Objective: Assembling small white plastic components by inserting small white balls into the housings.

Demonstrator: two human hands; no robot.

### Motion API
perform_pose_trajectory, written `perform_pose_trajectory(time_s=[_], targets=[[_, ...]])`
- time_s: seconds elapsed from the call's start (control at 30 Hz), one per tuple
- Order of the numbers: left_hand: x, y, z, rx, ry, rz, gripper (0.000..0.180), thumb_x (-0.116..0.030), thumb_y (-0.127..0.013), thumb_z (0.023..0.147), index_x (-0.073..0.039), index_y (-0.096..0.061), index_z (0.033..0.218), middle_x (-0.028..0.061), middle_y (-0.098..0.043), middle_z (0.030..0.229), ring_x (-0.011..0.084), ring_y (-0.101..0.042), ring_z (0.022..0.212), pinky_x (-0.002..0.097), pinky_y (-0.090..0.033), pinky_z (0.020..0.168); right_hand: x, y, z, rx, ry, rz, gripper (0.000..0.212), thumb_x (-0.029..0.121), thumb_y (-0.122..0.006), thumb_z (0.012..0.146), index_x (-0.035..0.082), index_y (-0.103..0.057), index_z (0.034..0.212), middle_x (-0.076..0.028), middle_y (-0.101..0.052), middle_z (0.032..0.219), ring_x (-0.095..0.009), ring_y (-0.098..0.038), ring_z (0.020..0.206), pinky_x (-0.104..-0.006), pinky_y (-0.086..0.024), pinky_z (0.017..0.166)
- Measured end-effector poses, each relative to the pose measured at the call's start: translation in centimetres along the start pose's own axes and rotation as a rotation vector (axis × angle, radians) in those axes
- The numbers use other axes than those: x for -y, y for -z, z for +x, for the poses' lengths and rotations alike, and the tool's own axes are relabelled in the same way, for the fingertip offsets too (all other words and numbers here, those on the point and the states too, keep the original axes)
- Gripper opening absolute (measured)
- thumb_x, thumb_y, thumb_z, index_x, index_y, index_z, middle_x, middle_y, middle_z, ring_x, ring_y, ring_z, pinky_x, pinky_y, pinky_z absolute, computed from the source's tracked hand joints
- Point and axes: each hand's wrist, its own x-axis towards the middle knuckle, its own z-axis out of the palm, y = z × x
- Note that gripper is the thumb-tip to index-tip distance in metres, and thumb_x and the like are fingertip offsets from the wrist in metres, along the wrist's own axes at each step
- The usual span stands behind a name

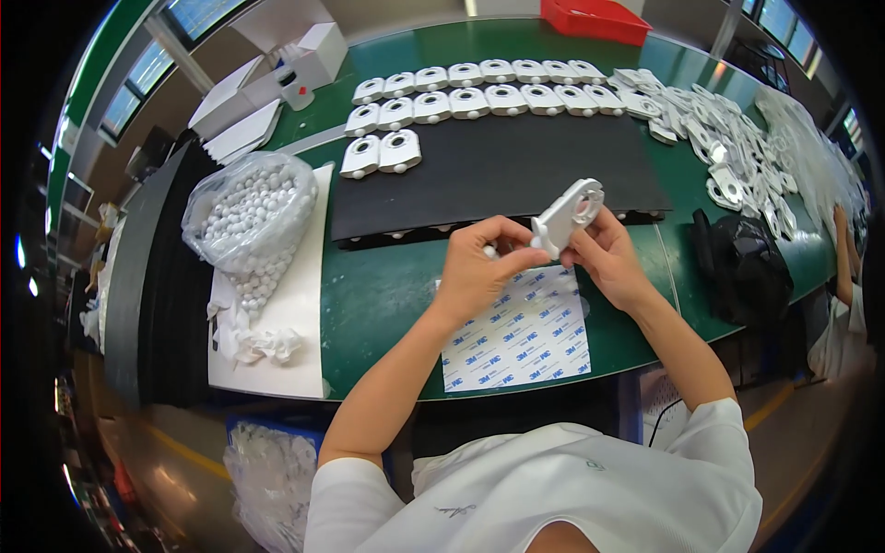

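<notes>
My right hand (608, 261) grips a white plastic housing (559, 221) with a round opening at its upper end, held tilted above the table. Close by on its left, my left hand (479, 267) is closed, with a small white ball (490, 251) between its fingers. The left thumb reaches to the lower end of the housing; whether it touches is hard to tell. Beneath both hands lies a sheet of backing paper (516, 346) with blue print. Similar housings (399, 150) stand in rows on a black board (516, 175), white balls showing at their lower edges.
An open plastic bag of white balls (253, 212) sits at left on a white board (295, 359), near crumpled tissue (267, 346). Loose housings (719, 138) are heaped at right beside a black bag (742, 267). A red tray (597, 20) stands at the back; another person's arm (843, 253) shows far right.
</notes>
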Motion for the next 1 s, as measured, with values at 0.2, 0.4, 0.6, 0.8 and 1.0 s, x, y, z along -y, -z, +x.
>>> perform_pose_trajectory(time_s=[0.2,0.4,0.6,0.8,1.0], targets=[[0.1,1.1,0.1,0.102,-0.009,-0.080,0.025,-0.004,-0.078,0.061,-0.003,-0.061,0.079,-0.0038,-0.053,0.066,0.0032,-0.046,0.060,0.0179,-0.037,0.055,2.1,-0.7,1.2,0.168,0.072,-0.159,0.027,0.010,-0.054,0.087,0.005,-0.046,0.112,-0.004,-0.057,0.096,-0.009,-0.053,0.078,-0.0236,-0.044,0.065],[0.1,2.2,0.4,-0.142,0.165,-0.456,0.020,-0.017,-0.073,0.074,-0.005,-0.058,0.076,-0.0040,-0.047,0.061,0.0027,-0.039,0.051,0.0176,-0.029,0.044,5.4,-3.9,7.3,0.234,0.022,-0.285,0.039,0.014,-0.059,0.083,0.001,-0.046,0.117,-0.002,-0.059,0.088,-0.008,-0.053,0.075,-0.0212,-0.043,0.068],[-0.2,2.2,0.7,0.033,0.546,-0.546,0.041,-0.046,-0.055,0.084,-0.005,-0.051,0.087,-0.0028,-0.041,0.060,0.0038,-0.037,0.050,0.0157,-0.023,0.037,1.3,-4.5,16.5,-0.048,-0.009,-0.605,0.045,0.017,-0.062,0.079,-0.002,-0.047,0.117,-0.007,-0.060,0.075,-0.010,-0.053,0.064,-0.0229,-0.045,0.057],[-0.4,2.8,0.7,0.066,0.580,-0.704,0.029,-0.034,-0.053,0.088,-0.005,-0.051,0.090,0.0002,-0.046,0.070,0.0050,-0.039,0.052,0.0158,-0.025,0.036,-0.9,-5.1,21.1,-0.079,-0.109,-0.711,0.034,0.016,-0.064,0.072,-0.006,-0.061,0.097,-0.011,-0.063,0.072,-0.015,-0.059,0.056,-0.0244,-0.048,0.051],[0.1,3.2,0.8,0.109,0.560,-0.871,0.015,-0.009,-0.053,0.082,-0.005,-0.053,0.097,0.0056,-0.052,0.083,0.0086,-0.043,0.057,0.0159,-0.028,0.036,-1.2,-2.8,20.5,-0.074,0.023,-0.601,0.039,0.014,-0.067,0.069,-0.005,-0.059,0.103,-0.013,-0.065,0.074,-0.015,-0.062,0.052,-0.0245,-0.050,0.051]])
